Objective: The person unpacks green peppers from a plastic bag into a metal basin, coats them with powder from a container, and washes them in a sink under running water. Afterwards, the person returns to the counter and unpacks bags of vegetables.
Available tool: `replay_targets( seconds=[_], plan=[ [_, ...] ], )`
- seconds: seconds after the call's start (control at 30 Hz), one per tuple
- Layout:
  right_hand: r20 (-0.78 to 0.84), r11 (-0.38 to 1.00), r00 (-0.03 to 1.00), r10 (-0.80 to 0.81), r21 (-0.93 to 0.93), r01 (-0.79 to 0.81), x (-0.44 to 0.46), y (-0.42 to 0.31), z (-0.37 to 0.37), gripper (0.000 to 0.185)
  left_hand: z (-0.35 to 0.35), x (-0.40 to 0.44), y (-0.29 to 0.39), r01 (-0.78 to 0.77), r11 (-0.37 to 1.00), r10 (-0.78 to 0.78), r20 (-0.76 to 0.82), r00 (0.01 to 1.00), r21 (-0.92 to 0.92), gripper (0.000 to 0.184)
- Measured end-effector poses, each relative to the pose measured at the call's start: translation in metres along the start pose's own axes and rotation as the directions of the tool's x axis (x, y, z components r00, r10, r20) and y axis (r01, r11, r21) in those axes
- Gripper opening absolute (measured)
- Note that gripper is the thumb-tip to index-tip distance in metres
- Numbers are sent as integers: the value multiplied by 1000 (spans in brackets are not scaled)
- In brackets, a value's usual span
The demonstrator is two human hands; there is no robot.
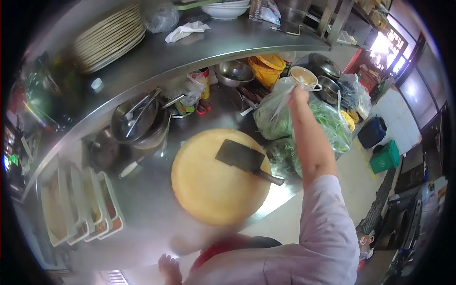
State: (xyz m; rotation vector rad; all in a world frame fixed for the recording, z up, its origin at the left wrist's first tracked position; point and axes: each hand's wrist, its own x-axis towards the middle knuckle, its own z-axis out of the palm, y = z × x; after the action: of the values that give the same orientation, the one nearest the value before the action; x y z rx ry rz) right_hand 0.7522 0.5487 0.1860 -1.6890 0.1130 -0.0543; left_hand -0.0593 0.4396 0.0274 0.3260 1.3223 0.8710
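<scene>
My right hand reaches out to the far right of the counter, its fingers closed on the top of a clear plastic bag filled with leafy greens. Low in the view, near the counter's front edge, my left hand hangs by my body with nothing in it, fingers loosely bent and apart. A cleaver lies flat on the round chopping board, its handle sticking out past the board's right rim. Neither hand touches it.
Lidded white trays of ingredients stand at the left. Metal bowls with utensils sit behind the board, near a white-handled knife. A steel shelf holding stacked plates overhangs the back. A green bin stands on the floor.
</scene>
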Motion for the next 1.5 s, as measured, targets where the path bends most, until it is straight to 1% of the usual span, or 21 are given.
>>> replay_targets(
  seconds=[0.07, 0.1, 0.17, 0.2, 0.23, 0.4, 0.47, 0.5, 0.6, 0.7, 0.77, 0.87, 0.97, 1.07, 1.1, 1.23, 1.27, 1.33, 1.37, 1.47, 1.5],
  plan=[
    [56, 840, 997, -45, 542, 8, 20, -27, 0, 33, -2, -1, -4, 31, 998, -33, -37, 999, -61, 31],
    [123, 811, 984, -131, 584, 35, 32, -39, -5, 27, 3, -8, -5, 47, 998, -51, -90, 995, -46, 28],
    [196, 792, 974, -115, 609, -30, -11, -86, -24, 15, 8, -11, -9, -26, 999, 25, 12, 1000, 33, 27],
    [279, 876, 950, -139, 481, -13, -20, -100, -33, 14, 11, -13, -9, -66, 995, 61, 66, 996, 71, 27],
    [349, 867, 922, -169, 498, -30, -43, -114, -40, 15, 28, -24, 2, -7, 998, 10, 41, 999, -60, 30],
    [490, 843, 847, -205, 528, -102, -165, -151, -72, 15, 40, -11, 6, -465, 805, 314, 401, 861, 368, 27],
    [625, 825, 760, -177, 515, -232, -189, -153, -75, 8, 52, 2, 17, -28, 999, 25, 99, 995, 26, 25],
    [763, 835, 612, -205, 463, -297, -192, -149, -78, 12, 52, 9, 18, -42, 999, 40, 122, 992, 7, 24],
    [880, 831, 449, -158, 364, -421, -277, -151, -78, 11, 53, 20, 25, -86, 992, 109, 271, 956, -97, 21],
    [932, 868, 345, -114, 262, -421, -357, -124, -66, 10, 72, 12, 44, -161, 984, 176, 315, 933, -73, 35],
    [943, 870, 315, 108, 63, -489, -414, -113, -61, 6, 86, -5, 62, -189, 975, 215, 278, 936, -118, 46],
    [928, 879, 280, 245, -91, -469, -495, -98, -59, 7, 78, -16, 83, -222, 964, 252, 230, 940, -149, 64],
    [985, 985, 65, 159, -153, -79, -531, -62, -68, 6, 38, -17, 89, -258, 959, 279, 238, 930, -115, 70],
    [877, 967, -480, 10, 114, 228, -566, -51, -70, 7, -16, -8, 78, -262, 958, 268, 40, 963, -118, 72],
    [872, 956, -490, 9, 136, 259, -582, -42, -67, 10, -30, -2, 75, -246, 960, 247, -11, 969, -130, 72],
    [866, 905, -496, 54, 168, 392, -625, 17, -35, 16, -52, -3, 103, 132, 933, -46, 255, 966, -335, 67],
    [866, 889, -496, 66, 174, 423, -628, 28, -29, 15, -52, -3, 107, -59, 976, 104, 208, 972, -211, 62],
    [914, 985, -384, 128, -73, 155, -627, 44, -31, 14, -48, 3, 113, -428, 901, 410, 193, 891, 62, 53],
    [928, 982, -330, 176, -186, 1, -624, 49, -35, 14, -44, 5, 114, -581, 790, 542, 220, 811, 196, 49],
    [896, 982, -403, 187, -177, 60, -605, 54, -42, 17, -26, 7, 122, -840, 221, 778, 429, 458, 496, 39],
    [902, 986, -402, 158, -167, 14, -604, 54, -46, 14, -15, 9, 129, -855, 181, 752, 491, 439, 486, 35]
  ],
)
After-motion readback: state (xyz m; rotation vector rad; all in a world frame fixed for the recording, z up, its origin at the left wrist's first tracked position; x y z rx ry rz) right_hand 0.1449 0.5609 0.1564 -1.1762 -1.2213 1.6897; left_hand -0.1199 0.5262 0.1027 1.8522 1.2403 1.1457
